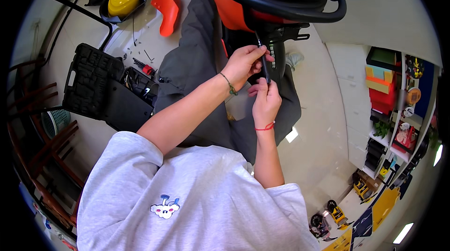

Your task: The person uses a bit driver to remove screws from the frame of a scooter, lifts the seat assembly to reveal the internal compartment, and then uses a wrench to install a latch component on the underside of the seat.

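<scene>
Our left hand [243,67] pinches the black screwdriver [265,67] near its front part, with the thumb on top; our right hand [267,104] grips its back end, closer to our body; so the screwdriver lies between our two hands; its tip points at the orange and black machine [228,3], but we cannot tell if they touch; an open black tool case [93,80] lies to our left.

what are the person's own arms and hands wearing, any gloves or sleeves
The left hand and right hand wear no gloves. There's a dark greenish bracelet on the left, a thin red bracelet on the right, and short light-grey sleeves.
</scene>
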The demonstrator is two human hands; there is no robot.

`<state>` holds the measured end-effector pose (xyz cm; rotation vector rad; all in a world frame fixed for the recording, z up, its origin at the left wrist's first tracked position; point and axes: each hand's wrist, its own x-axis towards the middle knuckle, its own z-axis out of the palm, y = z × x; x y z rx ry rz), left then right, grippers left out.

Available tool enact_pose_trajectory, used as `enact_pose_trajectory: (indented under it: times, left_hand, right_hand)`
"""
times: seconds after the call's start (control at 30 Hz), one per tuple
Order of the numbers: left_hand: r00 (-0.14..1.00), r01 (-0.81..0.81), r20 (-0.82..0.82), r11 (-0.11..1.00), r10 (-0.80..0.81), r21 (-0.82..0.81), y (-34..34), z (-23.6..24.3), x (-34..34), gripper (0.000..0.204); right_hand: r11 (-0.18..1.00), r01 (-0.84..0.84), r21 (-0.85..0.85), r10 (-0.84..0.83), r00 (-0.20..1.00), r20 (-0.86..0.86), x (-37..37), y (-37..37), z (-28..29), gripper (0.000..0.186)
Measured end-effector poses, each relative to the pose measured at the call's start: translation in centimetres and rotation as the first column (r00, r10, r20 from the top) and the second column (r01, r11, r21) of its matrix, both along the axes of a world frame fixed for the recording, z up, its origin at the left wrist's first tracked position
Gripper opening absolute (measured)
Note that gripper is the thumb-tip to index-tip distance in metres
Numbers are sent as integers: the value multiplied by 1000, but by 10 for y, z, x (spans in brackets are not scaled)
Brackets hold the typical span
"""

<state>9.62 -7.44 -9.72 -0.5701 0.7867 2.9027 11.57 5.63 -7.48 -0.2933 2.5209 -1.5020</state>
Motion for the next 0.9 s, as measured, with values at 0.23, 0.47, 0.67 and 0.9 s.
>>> enact_pose_trajectory:
  times: [0.23, 0.47, 0.67, 0.9]
  left_hand:
    - [998, 60, 10, 998, -59, -34, 5, 0, -8, 23]
    - [999, 29, 47, 994, -24, -110, 3, -7, 2, 22]
    - [996, 45, 78, 999, -43, -24, 5, 3, 0, 23]
    - [997, 27, 79, 999, -26, -20, 8, -1, 1, 23]
  right_hand:
    - [394, 586, -708, 475, 530, 702, -13, 4, 15, 45]
    - [970, -52, 236, 100, 975, -199, -5, 4, 8, 31]
    - [911, -49, 410, 214, 905, -367, -6, 7, 10, 37]
    - [902, 4, 432, 135, 947, -292, 2, 8, -7, 40]
